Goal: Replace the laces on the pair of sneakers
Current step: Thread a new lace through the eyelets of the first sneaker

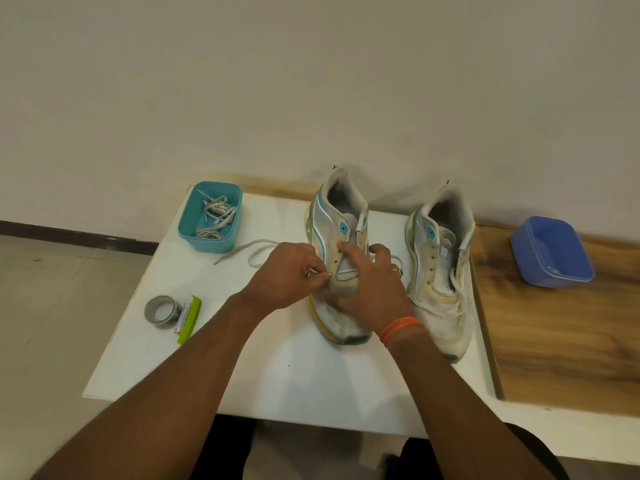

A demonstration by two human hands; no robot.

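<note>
So my left hand (pixel 289 271) pinches the new lace (pixel 256 252) tip at a low eyelet while my right hand (pixel 367 289) grips the left sneaker (pixel 341 237) mid-table, just started lacing I reckon, next it crosses upward, other sneaker (pixel 440 258) behind bare.

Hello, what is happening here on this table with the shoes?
A person is putting a new lace into the left sneaker. The left hand pinches the tip of the white lace at a lower eyelet, while the right hand holds the shoe steady. Only the lowest row looks threaded. The right sneaker waits beside it. Old laces lie in the teal tub.
</note>
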